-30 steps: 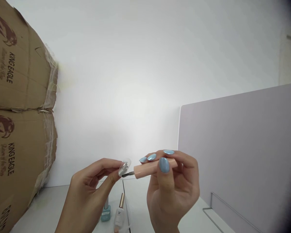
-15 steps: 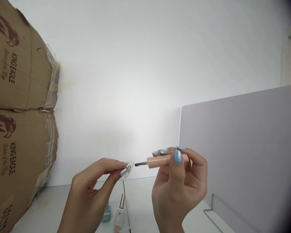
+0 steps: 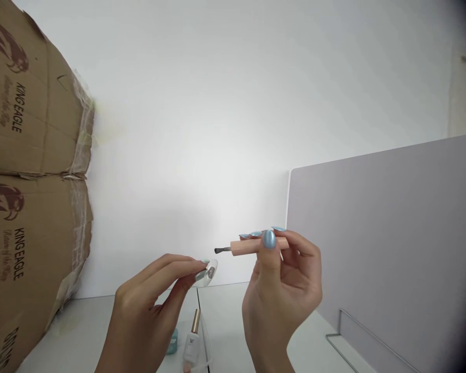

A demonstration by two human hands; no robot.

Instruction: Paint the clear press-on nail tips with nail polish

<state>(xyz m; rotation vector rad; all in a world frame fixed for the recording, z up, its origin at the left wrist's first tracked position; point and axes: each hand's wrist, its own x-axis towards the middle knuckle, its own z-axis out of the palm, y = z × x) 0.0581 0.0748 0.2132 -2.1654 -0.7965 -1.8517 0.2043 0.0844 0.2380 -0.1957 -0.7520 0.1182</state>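
My left hand point(image 3: 151, 298) pinches a small clear rounded piece point(image 3: 213, 269) between thumb and fingers. A greyish, shiny patch shows on this piece; what exactly it is I cannot tell. My right hand point(image 3: 281, 292) is closed around the peach cap of a nail polish brush point(image 3: 243, 247), thumb on top. The dark bristles point left, slightly above the clear piece and apart from it. Pale blue polish covers the nails of my right hand. Below, between my hands, are a white nail polish bottle point(image 3: 191, 346) with a gold cap and a teal bottle point(image 3: 172, 343), partly hidden by my left wrist.
Large cardboard boxes point(image 3: 42, 228) are stacked along the left. A white wall point(image 3: 202, 129) rises behind the white tabletop point(image 3: 227, 321). On the right stand a grey panel point(image 3: 384, 223) and a metal wire frame point(image 3: 373, 336).
My right hand has moved a little up and left with the brush, lifting the bristles above the clear piece. My left hand has turned that piece slightly and shifted its fingers.
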